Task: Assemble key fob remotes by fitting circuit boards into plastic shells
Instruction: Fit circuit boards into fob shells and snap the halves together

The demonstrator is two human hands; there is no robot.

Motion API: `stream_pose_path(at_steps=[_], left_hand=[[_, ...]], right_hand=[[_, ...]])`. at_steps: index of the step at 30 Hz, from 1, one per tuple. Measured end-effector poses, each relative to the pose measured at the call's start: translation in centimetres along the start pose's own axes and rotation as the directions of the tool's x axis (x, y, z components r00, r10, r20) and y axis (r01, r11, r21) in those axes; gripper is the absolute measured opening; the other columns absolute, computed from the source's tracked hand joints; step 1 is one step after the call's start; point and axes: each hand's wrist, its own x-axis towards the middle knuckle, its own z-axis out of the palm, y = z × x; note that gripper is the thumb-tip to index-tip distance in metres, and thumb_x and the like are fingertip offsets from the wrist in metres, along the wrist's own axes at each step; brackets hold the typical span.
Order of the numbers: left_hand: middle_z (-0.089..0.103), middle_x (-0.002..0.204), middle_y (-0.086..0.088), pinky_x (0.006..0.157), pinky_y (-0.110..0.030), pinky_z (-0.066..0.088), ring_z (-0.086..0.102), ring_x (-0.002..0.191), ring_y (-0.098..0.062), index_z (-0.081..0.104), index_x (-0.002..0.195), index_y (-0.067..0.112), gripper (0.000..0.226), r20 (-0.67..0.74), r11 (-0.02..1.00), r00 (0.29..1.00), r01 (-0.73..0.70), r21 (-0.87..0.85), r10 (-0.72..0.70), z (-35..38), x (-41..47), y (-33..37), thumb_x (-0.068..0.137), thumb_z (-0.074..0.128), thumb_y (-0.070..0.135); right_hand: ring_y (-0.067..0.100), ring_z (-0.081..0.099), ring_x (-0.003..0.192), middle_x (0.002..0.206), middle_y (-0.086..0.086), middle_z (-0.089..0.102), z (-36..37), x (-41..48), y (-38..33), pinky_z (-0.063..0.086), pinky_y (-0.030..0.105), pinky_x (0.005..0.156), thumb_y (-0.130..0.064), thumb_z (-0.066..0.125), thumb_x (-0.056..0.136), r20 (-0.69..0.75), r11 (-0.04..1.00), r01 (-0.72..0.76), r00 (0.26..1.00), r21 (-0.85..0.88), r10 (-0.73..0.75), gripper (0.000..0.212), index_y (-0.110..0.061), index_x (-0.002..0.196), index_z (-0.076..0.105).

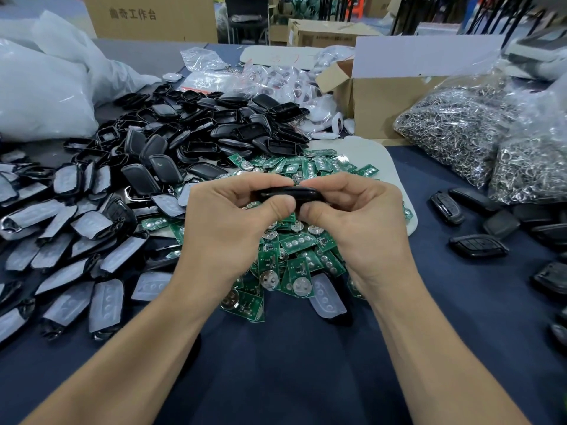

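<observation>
A black key fob shell [290,193] is held edge-on between both hands, above a heap of green circuit boards [294,256]. My left hand [227,219] pinches its left end with thumb underneath and fingers on top. My right hand [356,222] grips its right end the same way; both thumbs meet under the middle. Whether a board sits inside the shell is hidden. A large pile of black shell halves [208,130] lies behind and to the left. Shell halves with translucent button pads [76,240] are spread at the left.
Finished black fobs [478,245] lie at the right on the dark blue table [291,363]. Bags of metal key rings [478,127] sit at the far right, with a cardboard box [383,102] behind. White plastic bags [40,93] fill the back left.
</observation>
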Motion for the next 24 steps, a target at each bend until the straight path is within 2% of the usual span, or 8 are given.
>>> stream_pose_path(at_steps=[3,6,8,10,14,16,20,24], left_hand=[[0.082,0.097,-0.003,0.085,-0.028,0.061,0.078,0.095,-0.022,0.082,0.102,0.018,0.030,0.058,0.995,0.996,0.071,-0.076,-0.067,-0.1,0.0,-0.1,0.080,0.083,-0.002],[0.081,0.102,-0.006,0.089,-0.032,0.062,0.078,0.099,-0.024,0.082,0.104,0.013,0.023,0.108,0.984,0.986,0.142,-0.109,-0.130,-0.2,0.0,-0.3,0.087,0.075,-0.001],[0.081,0.099,-0.007,0.085,-0.029,0.062,0.078,0.095,-0.022,0.083,0.102,0.014,0.018,0.070,0.970,0.977,0.207,-0.126,-0.199,-0.2,0.1,-0.3,0.090,0.073,0.003],[0.081,0.096,-0.009,0.082,-0.027,0.062,0.078,0.091,-0.020,0.084,0.098,0.016,0.015,0.055,0.963,0.971,0.236,-0.130,-0.231,-0.2,0.2,-0.2,0.092,0.072,0.009],[0.077,0.079,-0.018,0.073,-0.025,0.060,0.072,0.072,-0.017,0.085,0.086,0.017,0.013,0.042,0.985,0.986,0.162,-0.052,-0.160,0.1,0.0,-0.2,0.092,0.075,0.012],[0.074,0.077,-0.022,0.071,-0.025,0.060,0.070,0.069,-0.017,0.084,0.080,0.016,0.016,0.041,0.991,0.991,0.133,-0.036,-0.131,0.1,-0.1,-0.1,0.092,0.074,0.011],[0.079,0.076,-0.007,0.076,-0.027,0.061,0.075,0.075,-0.015,0.085,0.079,0.025,0.018,-0.028,0.993,0.992,0.121,-0.005,-0.121,0.0,0.0,-0.3,0.089,0.078,0.012],[0.079,0.074,0.001,0.065,-0.018,0.057,0.075,0.068,-0.009,0.084,0.079,0.033,0.022,-0.101,0.996,0.991,0.094,-0.003,-0.093,0.5,-0.5,-0.1,0.086,0.082,0.012]], right_hand=[[0.019,0.073,0.060,0.077,0.011,0.078,0.4,-0.1,-0.1,0.059,0.024,0.060,0.009,0.078,0.081,-0.047,0.958,-0.184,0.979,0.218,0.199,0.020,-0.008,0.091,0.077],[0.019,0.075,0.062,0.080,0.015,0.077,1.0,-0.4,-0.2,0.059,0.023,0.058,0.001,0.073,0.089,0.024,0.874,-0.342,0.934,0.345,0.356,0.011,0.000,0.100,0.071],[0.020,0.074,0.061,0.078,0.016,0.076,1.5,-0.5,-0.4,0.059,0.024,0.057,-0.003,0.069,0.094,0.107,0.872,-0.384,0.923,0.305,0.369,0.003,-0.001,0.094,0.071],[0.019,0.072,0.059,0.075,0.015,0.074,1.7,-0.6,-0.4,0.059,0.024,0.055,-0.005,0.065,0.097,0.172,0.867,-0.400,0.916,0.298,0.363,0.007,-0.001,0.093,0.070],[0.017,0.068,0.056,0.071,0.013,0.071,1.5,-0.5,-0.4,0.057,0.022,0.053,-0.009,0.066,0.090,0.248,0.832,-0.421,0.904,0.363,0.349,0.010,0.000,0.091,0.069],[0.015,0.065,0.053,0.068,0.011,0.069,1.6,-0.6,-0.1,0.054,0.021,0.050,-0.007,0.063,0.093,0.240,0.845,-0.405,0.910,0.350,0.337,0.009,0.000,0.089,0.068],[0.014,0.062,0.049,0.065,0.010,0.067,1.9,-0.6,0.4,0.050,0.020,0.045,-0.006,0.063,0.095,0.223,0.856,-0.389,0.918,0.341,0.329,0.013,-0.003,0.083,0.069],[0.014,0.063,0.054,0.071,0.011,0.068,1.3,-0.3,0.1,0.053,0.020,0.050,-0.014,0.069,0.083,0.348,0.746,-0.525,0.846,0.410,0.405,0.010,-0.005,0.080,0.073]])
